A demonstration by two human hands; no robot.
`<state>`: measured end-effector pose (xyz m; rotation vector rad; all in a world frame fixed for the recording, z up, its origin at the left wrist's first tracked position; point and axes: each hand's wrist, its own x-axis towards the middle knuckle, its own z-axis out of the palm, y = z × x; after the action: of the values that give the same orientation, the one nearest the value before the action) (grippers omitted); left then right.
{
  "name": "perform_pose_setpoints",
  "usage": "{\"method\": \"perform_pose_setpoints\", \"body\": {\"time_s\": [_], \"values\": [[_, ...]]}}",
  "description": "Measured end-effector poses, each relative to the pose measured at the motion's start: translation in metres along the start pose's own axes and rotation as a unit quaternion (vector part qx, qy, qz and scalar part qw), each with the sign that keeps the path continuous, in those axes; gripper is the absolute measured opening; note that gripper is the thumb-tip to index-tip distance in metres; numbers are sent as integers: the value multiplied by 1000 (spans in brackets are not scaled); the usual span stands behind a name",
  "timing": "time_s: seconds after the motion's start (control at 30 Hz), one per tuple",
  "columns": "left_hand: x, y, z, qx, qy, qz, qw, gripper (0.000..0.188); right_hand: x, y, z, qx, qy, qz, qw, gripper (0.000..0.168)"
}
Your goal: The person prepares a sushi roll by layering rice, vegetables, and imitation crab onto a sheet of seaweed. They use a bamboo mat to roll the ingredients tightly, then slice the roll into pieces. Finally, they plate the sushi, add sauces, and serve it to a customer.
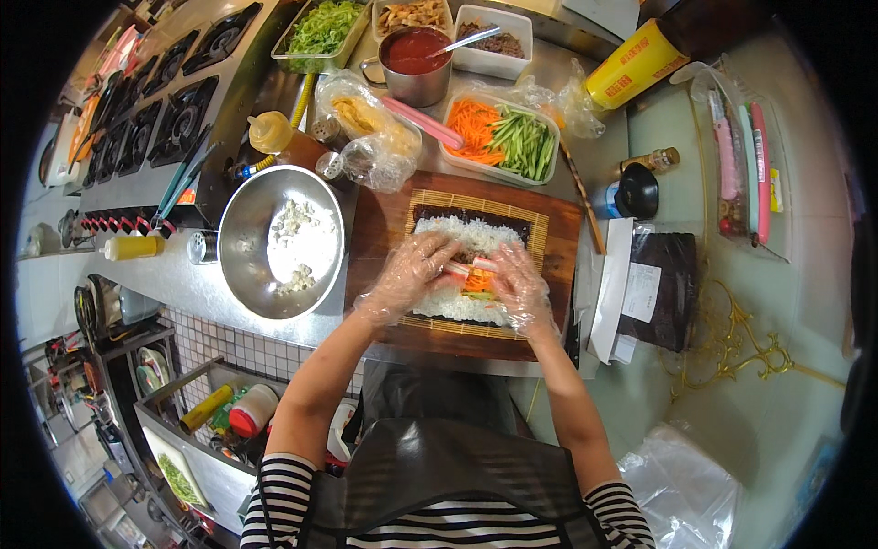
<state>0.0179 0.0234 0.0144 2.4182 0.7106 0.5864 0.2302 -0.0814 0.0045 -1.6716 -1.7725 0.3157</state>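
Note:
A sheet of nori (pixel 473 214) spread with white rice (pixel 456 305) lies on a bamboo rolling mat (pixel 538 243), on a wooden cutting board (pixel 384 199). Carrot shreds (pixel 478 280) and cucumber strips (pixel 480 296) run across the rice, with dark minced filling (pixel 468 257) beyond them. My left hand (pixel 415 267), in a clear plastic glove, has its fingertips on a crab stick (pixel 456 270). Opposite it, my right hand (pixel 520 283), gloved too, holds another crab stick (pixel 485 263) at its end. Fingers hide parts of both sticks.
Left of the board stands a steel bowl (pixel 236 274) with some rice. Behind are a tub of carrot and cucumber (pixel 504 176), a pot of red sauce (pixel 415 86) and a bagged yellow food (pixel 360 117). A nori pack (pixel 662 274) sits at right; gas burners (pixel 182 120) lie far left.

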Motion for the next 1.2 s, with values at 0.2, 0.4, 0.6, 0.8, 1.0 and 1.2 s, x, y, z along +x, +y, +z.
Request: {"method": "perform_pose_setpoints", "body": {"time_s": [0.2,0.4,0.6,0.8,1.0,1.2], "values": [[-28,-15,43,27,67,-67,995,61,-3,12,13,-66,-41,-68,995,56],[-15,9,12,65,-67,-46,995,87,-4,11,11,-145,-115,-90,979,74],[-52,22,16,97,-24,-16,995,104,-47,-17,-32,-99,-11,142,985,55],[-53,36,17,114,-98,-41,988,103,-103,-7,-17,337,61,455,822,42],[-24,58,0,262,-181,-83,944,82,-62,-19,-52,89,-19,293,952,68],[0,47,-12,159,-190,-26,968,69,17,-17,-36,-49,-238,-34,969,88]]}}
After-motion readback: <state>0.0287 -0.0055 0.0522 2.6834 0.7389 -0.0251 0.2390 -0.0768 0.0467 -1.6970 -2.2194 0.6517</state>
